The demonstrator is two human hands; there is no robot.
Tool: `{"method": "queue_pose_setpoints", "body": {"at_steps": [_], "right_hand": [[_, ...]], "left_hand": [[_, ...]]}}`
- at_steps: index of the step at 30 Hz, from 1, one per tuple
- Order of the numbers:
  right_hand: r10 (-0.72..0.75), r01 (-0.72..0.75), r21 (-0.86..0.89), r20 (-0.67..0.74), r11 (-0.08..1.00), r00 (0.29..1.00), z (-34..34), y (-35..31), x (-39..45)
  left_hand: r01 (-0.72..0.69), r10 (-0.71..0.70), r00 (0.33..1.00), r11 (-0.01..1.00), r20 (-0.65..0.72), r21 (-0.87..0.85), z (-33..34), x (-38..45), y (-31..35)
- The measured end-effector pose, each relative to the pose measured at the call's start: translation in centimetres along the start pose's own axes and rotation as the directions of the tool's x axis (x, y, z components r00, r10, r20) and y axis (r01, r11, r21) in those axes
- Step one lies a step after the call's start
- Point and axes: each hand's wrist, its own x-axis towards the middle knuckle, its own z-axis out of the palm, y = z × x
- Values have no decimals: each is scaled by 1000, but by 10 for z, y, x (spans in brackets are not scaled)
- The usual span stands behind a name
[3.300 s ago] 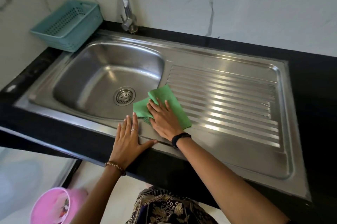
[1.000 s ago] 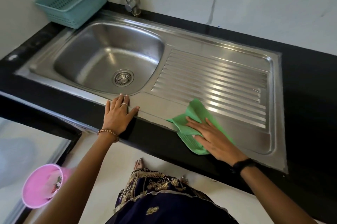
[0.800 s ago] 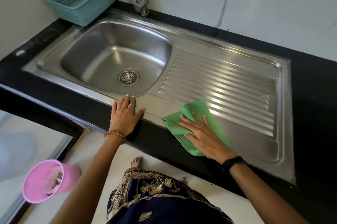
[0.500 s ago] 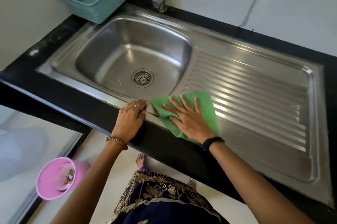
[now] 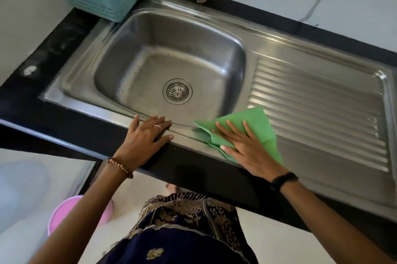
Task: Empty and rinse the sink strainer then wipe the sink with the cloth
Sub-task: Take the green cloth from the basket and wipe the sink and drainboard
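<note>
Black counter (image 5: 71, 126) carries steel sink (image 5: 137, 34); strainer (image 5: 177, 91) seated in drain. My right hand (image 5: 247, 150), grip released, presses green cloth (image 5: 257, 126) flat at strainer's 4 o'clock. Left hand (image 5: 144, 137), released, rests on front rim.

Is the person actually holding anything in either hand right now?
Nothing is gripped. The right hand presses flat, fingers straight, on the green cloth at the sink's front rim. The left hand rests flat on that rim.
</note>
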Motion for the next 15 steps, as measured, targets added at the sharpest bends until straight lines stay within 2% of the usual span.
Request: {"method": "queue_pose_setpoints", "body": {"at_steps": [3,9,13,15], "right_hand": [[27,-28,106,17,994,1000,1,-7,-21],[-24,20,98,43,995,999,-1,-39,21],[-104,98,129,46,987,993,9,-86,82],[-125,117,171,37,978,992,10,-108,102]], "left_hand": [[-7,7,999,1000,37,-15,-5,2,-3],[-12,19,998,994,61,-105,-12,11,-9],[111,-113,990,993,-82,-27,-19,4,-27],[166,-167,980,986,-104,-22,-26,-3,-39]]}}
